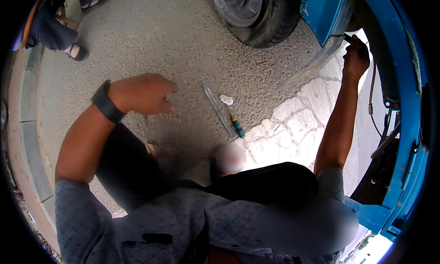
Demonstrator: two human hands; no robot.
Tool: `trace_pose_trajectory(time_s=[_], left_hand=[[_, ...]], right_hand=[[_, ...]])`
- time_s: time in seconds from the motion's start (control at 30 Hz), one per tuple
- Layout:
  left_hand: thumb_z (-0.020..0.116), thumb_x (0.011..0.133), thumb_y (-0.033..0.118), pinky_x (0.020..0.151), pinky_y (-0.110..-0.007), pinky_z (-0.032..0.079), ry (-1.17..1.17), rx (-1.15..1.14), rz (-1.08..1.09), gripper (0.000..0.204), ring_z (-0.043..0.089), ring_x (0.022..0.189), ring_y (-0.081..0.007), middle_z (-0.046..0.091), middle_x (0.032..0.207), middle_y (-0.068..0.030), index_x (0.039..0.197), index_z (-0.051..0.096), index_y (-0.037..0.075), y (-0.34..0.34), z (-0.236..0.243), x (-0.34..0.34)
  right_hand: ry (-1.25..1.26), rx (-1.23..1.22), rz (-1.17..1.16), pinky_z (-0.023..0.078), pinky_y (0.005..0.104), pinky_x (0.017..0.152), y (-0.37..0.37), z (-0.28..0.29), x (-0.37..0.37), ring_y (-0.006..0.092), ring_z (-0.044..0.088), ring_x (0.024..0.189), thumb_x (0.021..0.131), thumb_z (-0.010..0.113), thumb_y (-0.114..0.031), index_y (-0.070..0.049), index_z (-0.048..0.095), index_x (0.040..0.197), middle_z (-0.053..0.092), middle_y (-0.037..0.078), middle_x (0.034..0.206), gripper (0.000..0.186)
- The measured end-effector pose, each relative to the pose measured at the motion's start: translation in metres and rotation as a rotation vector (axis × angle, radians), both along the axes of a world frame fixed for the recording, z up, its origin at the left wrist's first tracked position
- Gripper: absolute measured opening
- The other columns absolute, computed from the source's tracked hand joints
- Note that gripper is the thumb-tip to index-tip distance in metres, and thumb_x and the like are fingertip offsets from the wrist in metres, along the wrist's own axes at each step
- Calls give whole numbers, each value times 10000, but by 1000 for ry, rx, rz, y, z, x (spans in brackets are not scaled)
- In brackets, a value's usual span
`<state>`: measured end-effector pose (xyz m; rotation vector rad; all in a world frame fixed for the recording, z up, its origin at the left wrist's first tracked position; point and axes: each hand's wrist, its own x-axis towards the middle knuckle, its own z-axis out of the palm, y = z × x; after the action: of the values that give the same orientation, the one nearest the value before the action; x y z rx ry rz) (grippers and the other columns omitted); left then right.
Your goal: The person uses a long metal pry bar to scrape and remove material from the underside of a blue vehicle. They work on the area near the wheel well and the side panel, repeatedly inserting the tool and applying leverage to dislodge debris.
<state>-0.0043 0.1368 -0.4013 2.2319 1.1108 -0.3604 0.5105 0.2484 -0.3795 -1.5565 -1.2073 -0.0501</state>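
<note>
My left hand point(147, 93), with a dark band on its wrist, hovers above the ground at left of centre. Its thumb and forefinger are apart, and I see nothing sure between them. My right hand point(356, 59) reaches up beside the blue vehicle's panel point(321, 13) and a grey mudguard flap point(316, 60). Its fingers are closed round something dark and short by the panel's lower edge, too small to name. On the ground between my arms lie a long metal bar point(217, 109), a screwdriver point(237, 127) with a green and yellow handle, and a crumpled whitish scrap point(226, 99).
A wheel with a black tyre point(275, 28) stands at the top. The vehicle's blue frame point(403, 172) curves down the right side, with a thin cable point(372, 97) hanging inside. Another person's feet point(77, 51) show at upper left, near a kerb point(30, 140).
</note>
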Motion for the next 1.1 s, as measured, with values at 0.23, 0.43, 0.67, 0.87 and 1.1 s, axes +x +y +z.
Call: trace_pose_trajectory(time_s=[0.23, 0.43, 0.67, 0.87, 1.1], left_hand=[[735, 878, 298, 829, -444, 541, 18, 11, -13, 506, 699, 948, -384, 723, 985, -211, 1254, 616, -19, 3, 5, 1], [735, 879, 301, 830, -447, 540, 30, 19, 5, 504, 697, 947, -384, 721, 995, -209, 1253, 619, -17, 10, -1, 0], [730, 880, 302, 837, -442, 537, -25, -4, 6, 510, 698, 943, -384, 721, 991, -211, 1264, 616, -14, 3, 1, 2], [723, 883, 299, 829, -443, 540, -3, 27, 27, 511, 698, 934, -389, 719, 988, -219, 1269, 610, -15, -3, 9, 0], [718, 885, 302, 826, -454, 541, 90, -27, 38, 512, 699, 935, -396, 719, 986, -227, 1267, 608, -20, 1, 3, 5]], right_hand=[[79, -209, -94, 475, 301, 519, -130, -258, 44, 131, 569, 580, 1020, 572, -250, -12, 634, 1122, 640, 75, 726, 266], [188, -192, -66, 496, 312, 619, -103, -197, 34, 161, 620, 650, 976, 576, -231, 21, 664, 1077, 670, 104, 763, 285], [14, -21, -37, 511, 348, 711, -10, 11, 14, 210, 653, 718, 970, 595, -273, 18, 707, 983, 692, 125, 750, 313], [-58, 59, -139, 512, 389, 667, -96, -193, 20, 244, 609, 665, 1008, 563, -258, 26, 645, 947, 624, 108, 723, 302], [242, -232, 13, 453, 287, 458, -111, -198, 12, 131, 555, 516, 996, 564, -223, 24, 641, 1070, 632, 84, 727, 268]])
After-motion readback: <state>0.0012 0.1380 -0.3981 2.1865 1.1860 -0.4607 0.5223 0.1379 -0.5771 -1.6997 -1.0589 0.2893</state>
